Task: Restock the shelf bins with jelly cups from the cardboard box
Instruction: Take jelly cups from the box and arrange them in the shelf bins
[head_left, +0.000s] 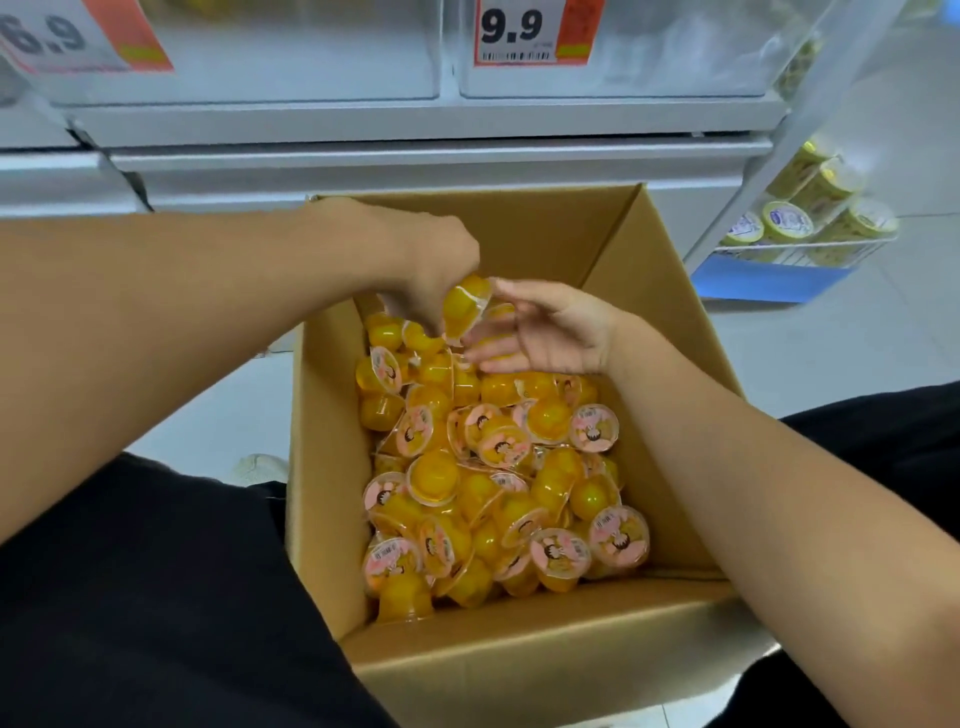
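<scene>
— What's hidden?
— Left hand fingertips, curled round one orange-yellow plastic jelly cup above the open brown cardboard box.
— Its tilt?
— Dome up, lid down-left. Right hand beside it, fingers loosely spread.

I see an open brown cardboard box on the floor, filled with a loose heap of small orange jelly cups, some showing pink cartoon lids. One jelly cup is raised above the heap's far end. Clear shelf bins sit above.
</scene>
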